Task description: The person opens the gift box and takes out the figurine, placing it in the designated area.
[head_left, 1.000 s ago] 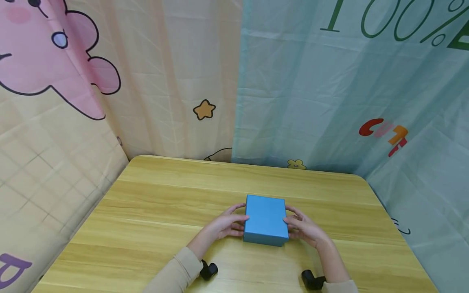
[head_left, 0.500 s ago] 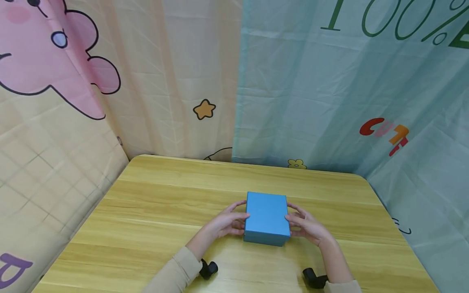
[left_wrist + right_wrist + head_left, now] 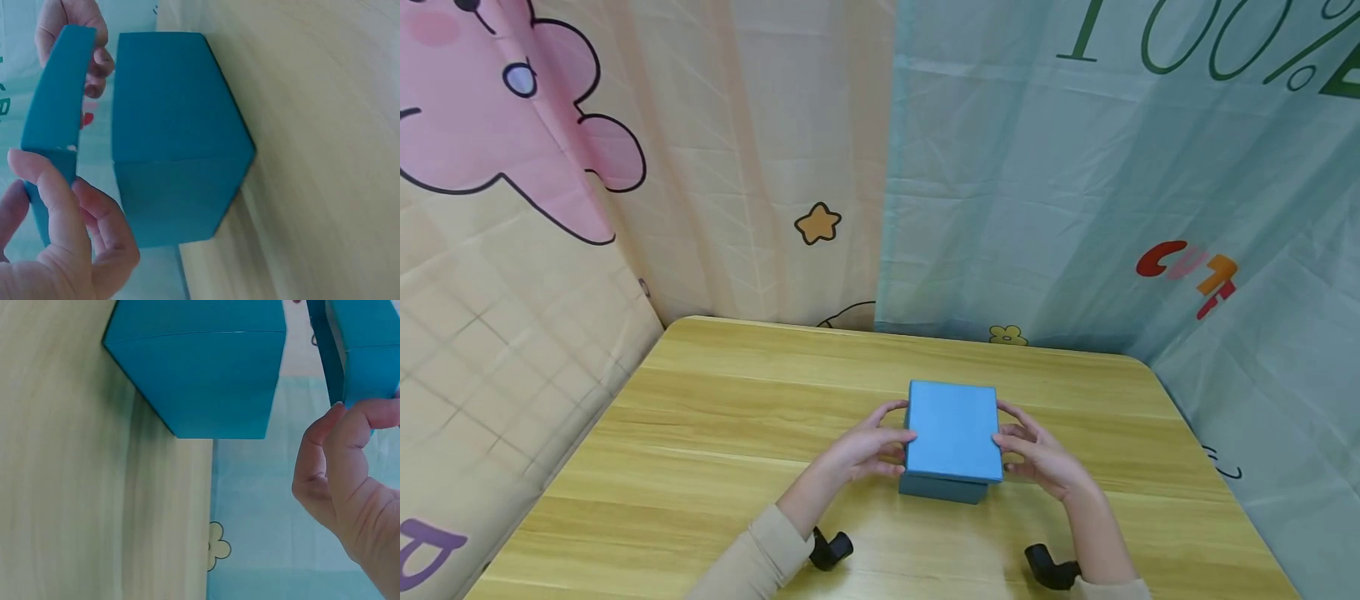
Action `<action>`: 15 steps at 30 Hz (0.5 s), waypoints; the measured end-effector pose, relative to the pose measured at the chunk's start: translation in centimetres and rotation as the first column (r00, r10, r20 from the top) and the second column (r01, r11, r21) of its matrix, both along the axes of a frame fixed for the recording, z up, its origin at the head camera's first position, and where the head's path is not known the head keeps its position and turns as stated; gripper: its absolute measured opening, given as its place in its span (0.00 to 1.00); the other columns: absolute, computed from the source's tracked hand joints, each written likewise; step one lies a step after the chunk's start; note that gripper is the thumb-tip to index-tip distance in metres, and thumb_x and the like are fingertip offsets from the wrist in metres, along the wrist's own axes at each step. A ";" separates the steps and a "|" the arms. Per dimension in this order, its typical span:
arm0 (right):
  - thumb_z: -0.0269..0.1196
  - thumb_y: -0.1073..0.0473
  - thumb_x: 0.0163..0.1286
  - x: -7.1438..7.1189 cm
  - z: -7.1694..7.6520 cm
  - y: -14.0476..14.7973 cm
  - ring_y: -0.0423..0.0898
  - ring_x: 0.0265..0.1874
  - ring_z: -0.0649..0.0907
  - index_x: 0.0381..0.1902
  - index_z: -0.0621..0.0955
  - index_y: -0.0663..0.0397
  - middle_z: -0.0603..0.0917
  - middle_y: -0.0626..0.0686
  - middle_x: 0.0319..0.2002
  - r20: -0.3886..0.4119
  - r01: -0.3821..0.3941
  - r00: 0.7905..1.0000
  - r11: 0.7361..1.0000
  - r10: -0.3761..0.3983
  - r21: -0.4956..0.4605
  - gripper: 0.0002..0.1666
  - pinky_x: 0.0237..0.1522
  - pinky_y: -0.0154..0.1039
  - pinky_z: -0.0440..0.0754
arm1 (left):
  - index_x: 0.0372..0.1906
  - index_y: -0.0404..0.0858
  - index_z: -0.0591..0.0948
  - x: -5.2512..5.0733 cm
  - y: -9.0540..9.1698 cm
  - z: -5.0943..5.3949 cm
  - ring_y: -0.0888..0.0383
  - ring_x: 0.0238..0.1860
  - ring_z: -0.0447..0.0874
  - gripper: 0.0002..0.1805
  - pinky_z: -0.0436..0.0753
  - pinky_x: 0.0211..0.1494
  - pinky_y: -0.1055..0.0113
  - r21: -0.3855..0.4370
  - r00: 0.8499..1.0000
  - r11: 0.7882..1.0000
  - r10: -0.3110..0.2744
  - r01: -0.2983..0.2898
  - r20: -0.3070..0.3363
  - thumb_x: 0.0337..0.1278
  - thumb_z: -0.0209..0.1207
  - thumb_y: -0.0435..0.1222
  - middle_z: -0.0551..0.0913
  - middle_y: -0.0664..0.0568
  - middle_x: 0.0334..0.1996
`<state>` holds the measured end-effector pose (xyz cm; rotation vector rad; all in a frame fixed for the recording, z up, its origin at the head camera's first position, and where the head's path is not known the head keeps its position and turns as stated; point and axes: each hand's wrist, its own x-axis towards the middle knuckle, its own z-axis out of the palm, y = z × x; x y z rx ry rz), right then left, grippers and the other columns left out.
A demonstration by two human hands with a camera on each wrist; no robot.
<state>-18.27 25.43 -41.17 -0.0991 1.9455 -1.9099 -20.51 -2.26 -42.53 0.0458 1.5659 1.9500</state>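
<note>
Forearms (image 3: pixel 803 505) angled inward, the left hand (image 3: pixel 867 450) and right hand (image 3: pixel 1047 460) grip the lid (image 3: pixel 953 429) by opposite sides, clear above the box (image 3: pixel 943 488).

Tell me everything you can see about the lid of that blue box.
The lid is plain blue, rectangular and shallow-sided, with a smooth top, probably card. The left wrist view shows a small pale scuff at one corner. It is off the box, held above it with a visible gap. The left hand and right hand grip it from opposite sides. Whether it tilts slightly is hard to tell.
</note>
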 end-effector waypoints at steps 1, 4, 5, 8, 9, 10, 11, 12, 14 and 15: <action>0.56 0.61 0.67 0.1 0.2 0.0 0.40 0.35 0.76 0.70 0.49 0.51 0.69 0.49 0.43 0.000 0.010 1.000 1.000 -0.010 -0.007 0.40 0.33 0.36 0.74 | 0.67 0.49 0.58 0.1 0.1 0.2 0.55 0.32 0.74 0.33 0.78 0.30 0.68 0.004 1.000 1.000 0.002 -0.002 -0.003 0.58 0.56 0.35 0.74 0.46 0.36; 0.56 0.62 0.66 0.4 0.7 0.2 0.40 0.35 0.76 0.69 0.50 0.46 0.68 0.51 0.45 -0.011 0.038 0.999 0.999 -0.038 -0.015 0.39 0.34 0.36 0.74 | 0.65 0.46 0.60 0.4 0.5 0.9 0.53 0.35 0.74 0.31 0.80 0.33 0.65 0.023 1.000 1.000 0.018 -0.017 -0.015 0.58 0.56 0.33 0.73 0.42 0.42; 0.56 0.62 0.66 0.5 0.9 0.2 0.40 0.36 0.76 0.69 0.51 0.45 0.67 0.51 0.46 -0.015 0.048 0.999 0.999 -0.048 -0.017 0.39 0.35 0.36 0.74 | 0.65 0.45 0.60 0.5 0.6 1.0 0.52 0.37 0.74 0.30 0.81 0.34 0.63 0.033 0.999 0.999 0.026 -0.026 -0.022 0.58 0.56 0.32 0.72 0.41 0.44; 0.56 0.62 0.66 0.8 1.3 0.4 0.41 0.37 0.75 0.69 0.51 0.41 0.65 0.53 0.49 -0.030 0.075 0.997 0.997 -0.075 -0.010 0.39 0.38 0.38 0.75 | 0.64 0.42 0.62 0.8 1.1 1.6 0.49 0.40 0.74 0.29 0.81 0.38 0.59 0.058 0.998 0.997 0.049 -0.047 -0.041 0.58 0.56 0.30 0.69 0.40 0.48; 0.56 0.62 0.66 0.9 1.4 0.5 0.42 0.38 0.75 0.69 0.51 0.41 0.64 0.54 0.50 -0.038 0.085 0.996 0.996 -0.085 -0.009 0.39 0.39 0.38 0.75 | 0.64 0.42 0.62 0.9 1.3 1.7 0.48 0.41 0.73 0.29 0.81 0.39 0.58 0.067 0.997 0.996 0.056 -0.053 -0.044 0.58 0.55 0.29 0.69 0.40 0.48; 0.56 0.62 0.66 1.0 1.5 0.5 0.43 0.39 0.75 0.69 0.51 0.41 0.63 0.54 0.51 -0.044 0.098 0.994 0.995 -0.098 -0.008 0.39 0.40 0.39 0.76 | 0.63 0.41 0.62 1.0 1.4 1.9 0.47 0.42 0.73 0.28 0.81 0.39 0.57 0.077 0.997 0.995 0.063 -0.059 -0.050 0.58 0.55 0.28 0.68 0.40 0.48; 0.55 0.62 0.66 1.1 1.6 0.6 0.44 0.40 0.74 0.69 0.50 0.41 0.62 0.55 0.51 -0.053 0.109 0.993 0.994 -0.109 -0.009 0.39 0.40 0.39 0.76 | 0.63 0.40 0.63 1.1 1.6 2.0 0.46 0.43 0.72 0.28 0.81 0.40 0.56 0.086 0.996 0.994 0.070 -0.066 -0.054 0.57 0.55 0.28 0.68 0.41 0.47; 0.55 0.62 0.67 1.2 1.7 0.6 0.45 0.42 0.74 0.69 0.50 0.42 0.62 0.55 0.52 -0.062 0.119 0.991 0.993 -0.120 -0.010 0.39 0.41 0.40 0.76 | 0.63 0.39 0.63 1.1 1.8 2.2 0.46 0.43 0.72 0.28 0.81 0.40 0.56 0.093 0.995 0.993 0.075 -0.069 -0.061 0.57 0.55 0.28 0.67 0.41 0.46; 0.54 0.63 0.67 1.3 1.9 0.6 0.46 0.44 0.73 0.69 0.49 0.45 0.61 0.55 0.53 -0.078 0.142 0.987 0.990 -0.143 -0.023 0.38 0.42 0.41 0.76 | 0.62 0.38 0.64 1.2 2.1 2.4 0.47 0.43 0.72 0.27 0.81 0.41 0.56 0.111 0.993 0.990 0.092 -0.083 -0.076 0.57 0.55 0.27 0.66 0.42 0.45; 0.53 0.63 0.68 1.3 1.9 0.7 0.46 0.45 0.73 0.69 0.49 0.46 0.62 0.54 0.53 -0.084 0.156 0.984 0.987 -0.158 -0.032 0.37 0.43 0.42 0.76 | 0.62 0.37 0.64 1.3 2.3 2.5 0.48 0.43 0.72 0.27 0.80 0.41 0.57 0.119 0.991 0.989 0.102 -0.092 -0.083 0.57 0.55 0.27 0.66 0.43 0.44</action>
